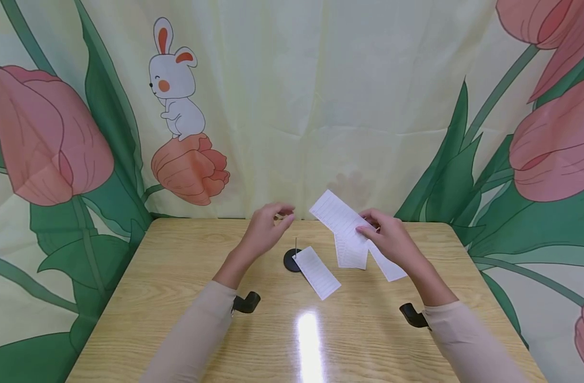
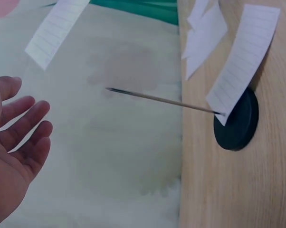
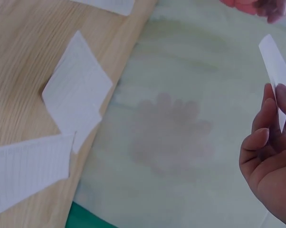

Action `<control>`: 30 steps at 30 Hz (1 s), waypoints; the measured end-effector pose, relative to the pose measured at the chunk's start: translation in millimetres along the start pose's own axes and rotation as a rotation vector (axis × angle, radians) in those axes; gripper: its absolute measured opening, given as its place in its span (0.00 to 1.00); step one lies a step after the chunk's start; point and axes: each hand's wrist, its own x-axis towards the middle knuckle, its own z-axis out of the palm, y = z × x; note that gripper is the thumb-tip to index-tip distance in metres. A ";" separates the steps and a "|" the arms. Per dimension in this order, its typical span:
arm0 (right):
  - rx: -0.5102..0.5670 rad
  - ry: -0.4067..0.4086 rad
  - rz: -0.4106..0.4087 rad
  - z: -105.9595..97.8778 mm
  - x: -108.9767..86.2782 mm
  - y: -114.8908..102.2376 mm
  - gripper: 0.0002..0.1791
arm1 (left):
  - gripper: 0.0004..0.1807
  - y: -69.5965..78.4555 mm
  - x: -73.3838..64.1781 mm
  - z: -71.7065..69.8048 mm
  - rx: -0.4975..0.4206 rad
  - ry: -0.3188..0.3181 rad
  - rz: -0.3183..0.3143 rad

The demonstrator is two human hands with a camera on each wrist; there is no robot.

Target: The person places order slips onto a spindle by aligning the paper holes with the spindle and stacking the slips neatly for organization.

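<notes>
My right hand (image 1: 390, 234) pinches a lined paper slip (image 1: 337, 210) between thumb and fingers, raised above the table; the right wrist view catches that slip nearly edge-on. A bill spike stands upright on the table, its thin metal rod (image 2: 162, 99) rising from a round black base (image 2: 238, 133). One lined slip (image 1: 318, 274) is pierced near its corner and lies low on the rod, partly over the base. My left hand (image 1: 268, 229) hovers up and left of the spike, fingers loosely bent, holding nothing.
More paper slips (image 3: 76, 90) lie on the wooden table (image 1: 177, 298) under and beside my right hand, some overlapping. A curtain (image 1: 273, 106) printed with tulips and a rabbit hangs right behind the table's far edge. Black wrist mounts (image 1: 246, 302) sit at both cuffs.
</notes>
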 end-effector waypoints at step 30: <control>0.167 -0.030 0.043 46.7 -3.6 -13.9 0.15 | 0.06 4.6 13.3 6.0 -0.183 -0.045 -0.215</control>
